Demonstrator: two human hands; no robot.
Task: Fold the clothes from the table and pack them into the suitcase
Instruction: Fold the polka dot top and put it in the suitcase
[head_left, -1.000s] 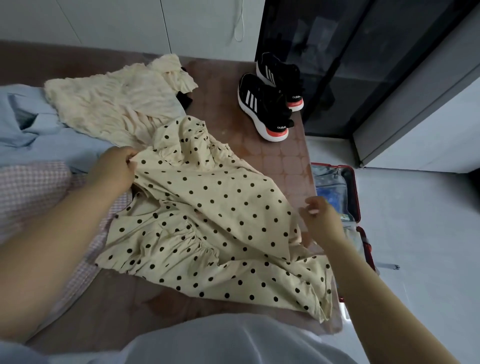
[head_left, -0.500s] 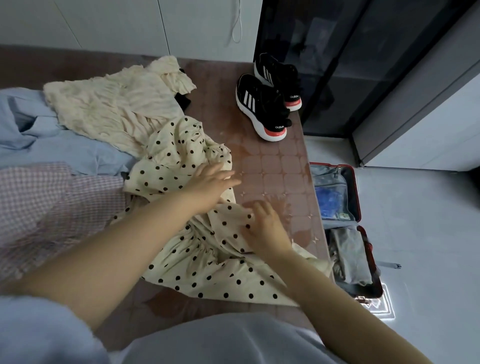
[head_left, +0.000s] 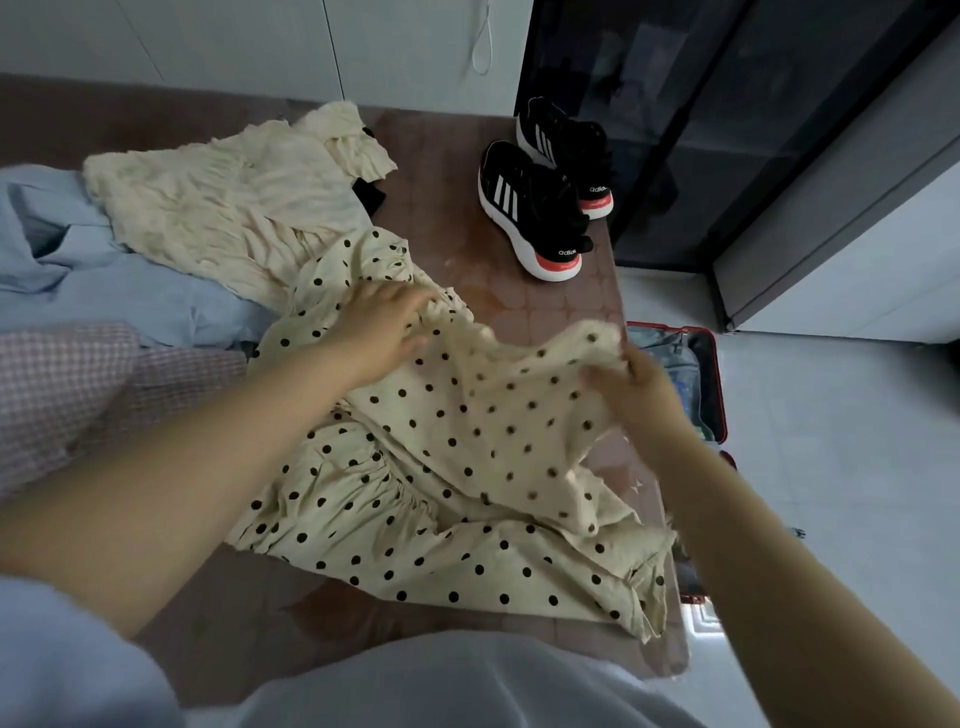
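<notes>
At centre frame a cream polka-dot garment (head_left: 457, 467) lies rumpled on the brown table (head_left: 524, 306). The left hand (head_left: 384, 327) grips its gathered edge just above centre, and the right hand (head_left: 639, 389) pinches a raised corner at centre right; the cloth between them is lifted and blurred. In the upper left lies a crinkled cream garment (head_left: 223, 208), over a pale blue garment (head_left: 104, 291), with a pink checked cloth (head_left: 78, 395) at the left edge. Black sneakers (head_left: 535, 208) stand at upper centre. A red-rimmed suitcase (head_left: 719, 384) lies open on the floor at right
</notes>
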